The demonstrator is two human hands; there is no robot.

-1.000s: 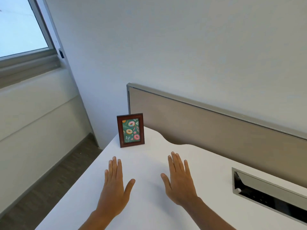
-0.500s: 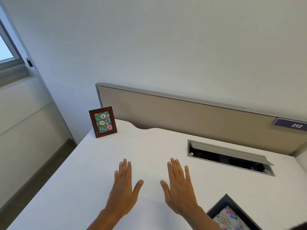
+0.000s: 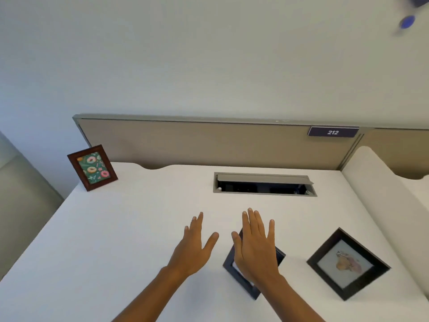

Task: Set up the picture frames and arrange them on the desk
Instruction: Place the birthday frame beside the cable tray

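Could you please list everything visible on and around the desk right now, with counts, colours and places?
brown frame: 1, reddish-brown wood with a green doughnut print, standing upright at the desk's far left corner.
black frame: 1, black with a pale picture, lying flat at near right.
dark frame: 1, dark, lying flat at near centre, mostly covered by the right hand.
desk: 1, white.
cable tray: 1, grey, lid open, set into the desk's far centre.
partition panel: 1, beige, behind the desk.
number plate: 1, dark, reads 212, on the partition's top right.
left hand: 1, fingers straight, over bare desk.
right hand: 1, fingers straight, over the dark frame.
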